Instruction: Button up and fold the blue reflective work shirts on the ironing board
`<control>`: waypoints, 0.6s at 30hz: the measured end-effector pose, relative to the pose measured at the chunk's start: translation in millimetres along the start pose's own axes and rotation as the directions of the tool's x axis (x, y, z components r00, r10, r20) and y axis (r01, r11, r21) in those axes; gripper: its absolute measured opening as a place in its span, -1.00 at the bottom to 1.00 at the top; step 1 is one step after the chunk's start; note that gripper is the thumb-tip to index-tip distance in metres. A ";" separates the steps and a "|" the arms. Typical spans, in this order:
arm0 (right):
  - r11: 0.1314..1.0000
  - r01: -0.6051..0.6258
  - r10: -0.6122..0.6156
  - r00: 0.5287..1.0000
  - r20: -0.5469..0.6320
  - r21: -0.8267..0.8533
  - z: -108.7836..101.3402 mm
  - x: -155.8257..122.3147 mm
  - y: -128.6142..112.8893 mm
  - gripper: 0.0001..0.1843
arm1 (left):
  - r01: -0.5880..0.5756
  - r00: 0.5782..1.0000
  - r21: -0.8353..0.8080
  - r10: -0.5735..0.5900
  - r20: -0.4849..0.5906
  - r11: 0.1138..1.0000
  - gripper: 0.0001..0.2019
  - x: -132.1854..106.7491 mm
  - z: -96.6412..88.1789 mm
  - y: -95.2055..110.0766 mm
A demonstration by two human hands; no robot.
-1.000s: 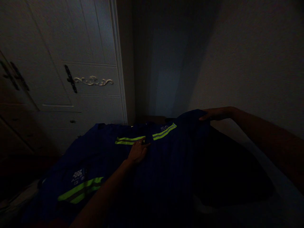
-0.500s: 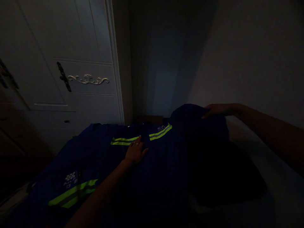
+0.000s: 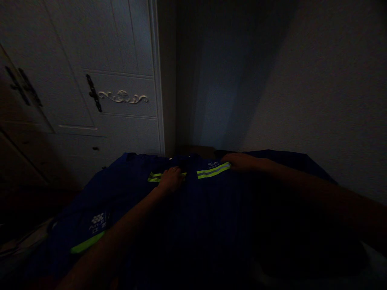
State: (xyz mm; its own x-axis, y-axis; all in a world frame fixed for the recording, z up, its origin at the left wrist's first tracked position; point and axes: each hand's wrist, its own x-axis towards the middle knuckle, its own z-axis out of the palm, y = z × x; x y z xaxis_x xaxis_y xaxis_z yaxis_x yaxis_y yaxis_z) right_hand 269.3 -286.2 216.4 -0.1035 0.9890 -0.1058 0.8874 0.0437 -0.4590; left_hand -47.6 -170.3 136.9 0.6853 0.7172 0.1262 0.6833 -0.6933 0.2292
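Observation:
A dark blue work jacket [image 3: 211, 201] lies spread out in front of me, with yellow-green reflective stripes across its chest and a white logo on the left sleeve. My left hand [image 3: 171, 180] is on the chest, over the left stripe, its fingers bent and closed on the cloth. At the outer end of the right stripe, my right hand [image 3: 240, 162] has its fingers together on the fabric near the shoulder. The right sleeve stretches away beyond that wrist. Much of the lower jacket is lost in darkness.
A white wardrobe [image 3: 130, 129] with dark handles and a carved ornament stands at the back left. A pale wall [image 3: 326, 100] rises behind and to the right. Light fabric [image 3: 30, 241] shows at the lower left. The room is very dim.
My right hand has let go of the raised sleeve and moved left to the chest stripe; the sleeve now lies out to the right. My left hand's fingers have curled in.

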 end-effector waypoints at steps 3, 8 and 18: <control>0.984 0.173 -0.173 0.985 -0.007 -0.049 36.6 46.1 -20.2 -0.44 | 0.084 0.988 0.072 -0.074 -0.138 0.994 -0.73 20.9 -25.1 -35.7; 0.963 0.016 0.023 0.990 -0.141 0.268 59.7 127.5 -26.4 -0.41 | 0.208 0.969 -0.288 -0.237 -0.068 0.935 -0.70 57.3 -48.2 -75.7; 0.634 -0.511 0.545 0.828 0.133 0.580 85.1 207.5 0.7 -0.69 | 0.450 0.871 -0.591 -0.474 0.126 0.670 -0.75 116.8 5.4 -69.4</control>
State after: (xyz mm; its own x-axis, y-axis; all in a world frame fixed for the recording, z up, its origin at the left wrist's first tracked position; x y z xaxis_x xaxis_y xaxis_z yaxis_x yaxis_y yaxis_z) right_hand 210.3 -93.0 119.1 0.3379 0.8239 -0.4550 0.3552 -0.5594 -0.7490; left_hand -13.6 -38.8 130.5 0.3048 0.9448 -0.1204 0.6172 -0.0997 0.7804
